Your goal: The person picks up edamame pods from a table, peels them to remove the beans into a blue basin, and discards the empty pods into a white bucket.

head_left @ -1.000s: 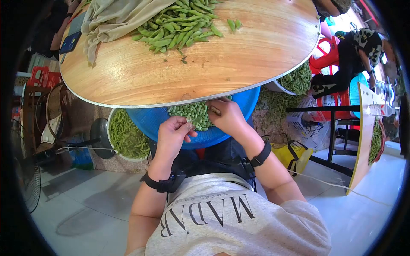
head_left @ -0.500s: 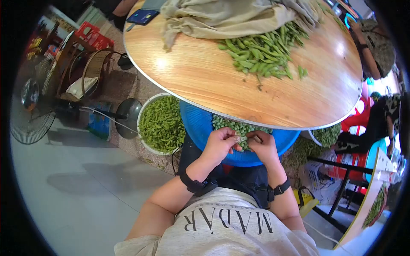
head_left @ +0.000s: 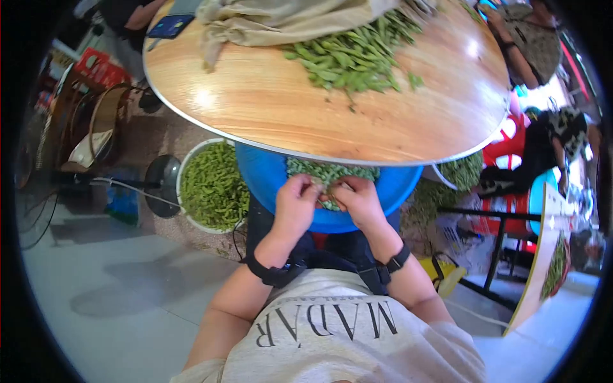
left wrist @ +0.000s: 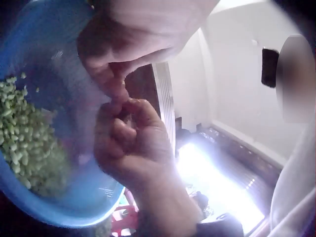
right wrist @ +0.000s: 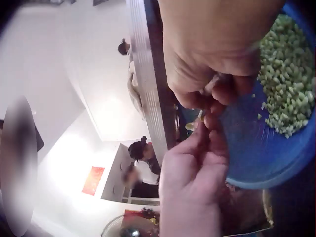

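Note:
Over a blue basin (head_left: pixel 258 175) of shelled green beans (head_left: pixel 319 170), the left hand (head_left: pixel 295 207) and right hand (head_left: pixel 361 203) meet at the fingertips. In the right wrist view a small pale-green pod piece (right wrist: pixel 192 126) shows between the fingertips of the left hand (right wrist: pixel 192 180) and the right hand (right wrist: pixel 212 57). Both hands pinch at it, the right with its fingers curled. The left wrist view has the left hand (left wrist: pixel 140 37) above and the right hand (left wrist: pixel 136 143) below, tips touching; beans (left wrist: pixel 27 143) lie to the side.
A wooden table (head_left: pixel 274 121) overhangs the basin, with a pile of pods (head_left: pixel 354 60), a cloth (head_left: pixel 274 25) and a phone (head_left: pixel 170 26) on it. A white-rimmed tub of pods (head_left: pixel 214 188) stands left. Other people are at the upper left and right.
The head view has swung between frames, shifting the whole scene. The hands, apart one second ago with the right one at the table edge, now meet at the fingertips over the basin.

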The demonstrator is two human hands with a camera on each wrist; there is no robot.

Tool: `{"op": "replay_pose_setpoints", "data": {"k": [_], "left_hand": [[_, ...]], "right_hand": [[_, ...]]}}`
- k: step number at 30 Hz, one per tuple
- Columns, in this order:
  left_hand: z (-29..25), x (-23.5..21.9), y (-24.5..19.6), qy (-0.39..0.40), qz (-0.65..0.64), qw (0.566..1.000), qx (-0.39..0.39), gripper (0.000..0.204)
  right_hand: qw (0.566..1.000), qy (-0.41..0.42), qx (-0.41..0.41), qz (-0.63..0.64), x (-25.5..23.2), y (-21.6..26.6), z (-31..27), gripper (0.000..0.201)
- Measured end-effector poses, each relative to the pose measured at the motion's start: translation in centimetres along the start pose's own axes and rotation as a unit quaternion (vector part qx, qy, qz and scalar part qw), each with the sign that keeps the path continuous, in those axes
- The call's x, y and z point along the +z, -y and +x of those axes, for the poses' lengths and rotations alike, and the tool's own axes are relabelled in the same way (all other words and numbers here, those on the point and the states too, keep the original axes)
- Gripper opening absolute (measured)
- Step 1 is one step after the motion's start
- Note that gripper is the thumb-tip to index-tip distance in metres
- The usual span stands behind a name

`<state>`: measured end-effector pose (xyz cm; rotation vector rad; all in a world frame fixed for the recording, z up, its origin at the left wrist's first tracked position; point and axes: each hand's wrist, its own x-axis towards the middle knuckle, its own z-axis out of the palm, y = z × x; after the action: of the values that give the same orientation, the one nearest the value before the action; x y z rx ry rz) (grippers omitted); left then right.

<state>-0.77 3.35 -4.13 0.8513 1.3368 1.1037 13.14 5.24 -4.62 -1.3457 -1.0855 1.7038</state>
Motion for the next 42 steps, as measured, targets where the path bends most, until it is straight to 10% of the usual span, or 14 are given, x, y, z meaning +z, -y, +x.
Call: {"op": "replay_pose_setpoints", "data": {"k": [4,8,12,18,24,34,42], "left_hand": [[-0.1,-0.5,-0.6,0.001,-0.108,0.993,-0.051,0.004],[-0.2,-0.4,-0.4,-0.033,0.020,0.999,0.022,0.004],[-1.0,0.2,-0.6,-0.031,0.057,0.996,0.056,0.004],[-0.5,-0.8,-1.0,-0.003,-0.160,0.985,-0.069,0.006],[-0.3,-0.9,-0.9,0.012,-0.167,0.983,-0.081,0.006],[-0.8,-0.2,-0.7,-0.068,0.045,0.995,0.050,0.005],[-1.6,-0.8,-2.1,-0.020,-0.165,0.982,-0.088,0.005]], "right_hand": [[0.984,0.005,0.059,0.167,0.4,0.4,-0.4,0.015],[0.996,-0.025,-0.087,-0.022,1.7,1.1,-1.2,0.017],[0.990,-0.051,-0.066,-0.112,0.9,0.6,-0.7,0.017],[0.970,-0.010,0.061,0.234,0.3,0.0,-0.4,0.011],[0.975,-0.009,0.067,0.209,-0.3,-0.2,-0.6,0.010],[0.956,-0.072,-0.221,-0.180,1.9,3.0,-3.8,0.018],[0.997,0.004,-0.049,-0.056,0.8,2.7,-2.4,0.021]]}}
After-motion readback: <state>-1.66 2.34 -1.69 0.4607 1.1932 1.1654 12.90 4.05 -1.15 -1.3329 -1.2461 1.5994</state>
